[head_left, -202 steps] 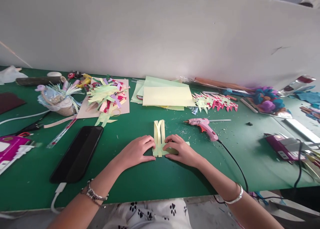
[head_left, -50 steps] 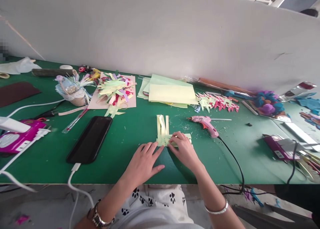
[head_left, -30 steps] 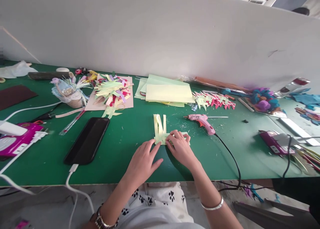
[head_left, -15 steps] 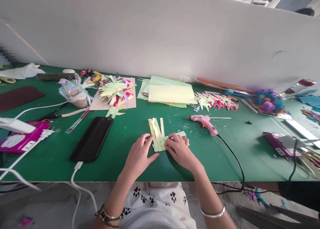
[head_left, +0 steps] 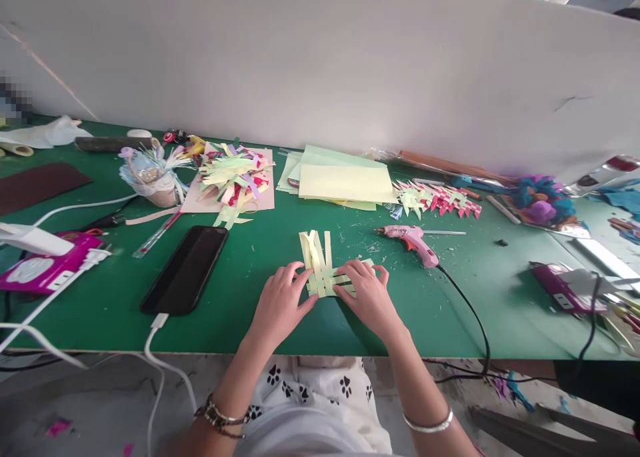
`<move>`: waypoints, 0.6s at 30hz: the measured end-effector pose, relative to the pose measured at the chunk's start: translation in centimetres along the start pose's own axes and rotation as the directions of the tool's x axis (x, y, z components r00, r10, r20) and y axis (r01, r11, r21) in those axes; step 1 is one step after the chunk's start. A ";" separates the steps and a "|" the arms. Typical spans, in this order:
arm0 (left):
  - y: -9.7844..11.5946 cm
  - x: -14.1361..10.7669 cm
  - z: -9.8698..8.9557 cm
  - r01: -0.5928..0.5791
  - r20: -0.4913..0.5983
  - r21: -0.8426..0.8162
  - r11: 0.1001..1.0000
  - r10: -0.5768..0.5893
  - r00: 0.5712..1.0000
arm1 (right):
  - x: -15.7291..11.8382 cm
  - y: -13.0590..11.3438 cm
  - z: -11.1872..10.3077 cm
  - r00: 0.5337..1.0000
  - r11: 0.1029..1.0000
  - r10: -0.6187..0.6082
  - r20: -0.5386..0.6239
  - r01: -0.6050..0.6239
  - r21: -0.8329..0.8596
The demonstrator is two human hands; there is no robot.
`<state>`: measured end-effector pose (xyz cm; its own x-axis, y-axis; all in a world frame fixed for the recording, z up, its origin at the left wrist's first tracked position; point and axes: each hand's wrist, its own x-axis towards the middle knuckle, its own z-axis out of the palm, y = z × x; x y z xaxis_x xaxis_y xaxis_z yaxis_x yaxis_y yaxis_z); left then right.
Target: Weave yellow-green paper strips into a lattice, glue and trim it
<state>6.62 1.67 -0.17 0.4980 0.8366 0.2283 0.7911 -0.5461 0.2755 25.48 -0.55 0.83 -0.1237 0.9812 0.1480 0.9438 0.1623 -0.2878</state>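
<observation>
A small weave of pale yellow and light green paper strips (head_left: 323, 280) lies flat on the green table, its loose ends pointing away from me and to the right. At its left edge, my left hand (head_left: 281, 304) holds the strips with curved fingers, the thumb at the lower corner. My right hand (head_left: 367, 297) grips the strips on the right side, fingers bent over them and thumb near the woven part. The right hand covers part of the sideways strips. A pink hot glue gun (head_left: 413, 240) with a glue stick in it lies beyond my right hand.
A black phone (head_left: 185, 270) on a white cable (head_left: 153, 340) lies to the left. Paper sheets (head_left: 345, 182), a pile of cut strips (head_left: 235, 177) and woven pink-green pieces (head_left: 440, 200) line the back. Purple power strips (head_left: 55, 264) with cords sit at both sides.
The view has shifted slightly. My right hand's fingers have spread a little and moved slightly right over the strips. My left hand stays at the left edge.
</observation>
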 end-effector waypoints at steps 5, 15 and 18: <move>0.1 0.0 0.1 0.019 -0.009 -0.010 1.000 -0.020 1.000 | 0.5 -0.2 -0.3 0.996 0.998 0.063 0.056 -0.063 -0.003; 0.2 -0.2 0.4 0.046 0.006 0.000 0.999 -0.046 0.999 | 2.2 1.2 -1.6 0.961 0.998 -0.014 0.276 -0.005 0.069; 0.2 -0.2 0.3 0.048 -0.001 -0.005 0.999 -0.048 0.999 | 3.2 1.8 -2.0 0.934 0.995 -0.069 0.350 0.038 0.096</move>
<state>6.78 1.40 -0.44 0.4588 0.8620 0.2154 0.8126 -0.5051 0.2907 27.37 2.67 2.73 -0.2884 0.9417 -0.1734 0.9046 0.2086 -0.3718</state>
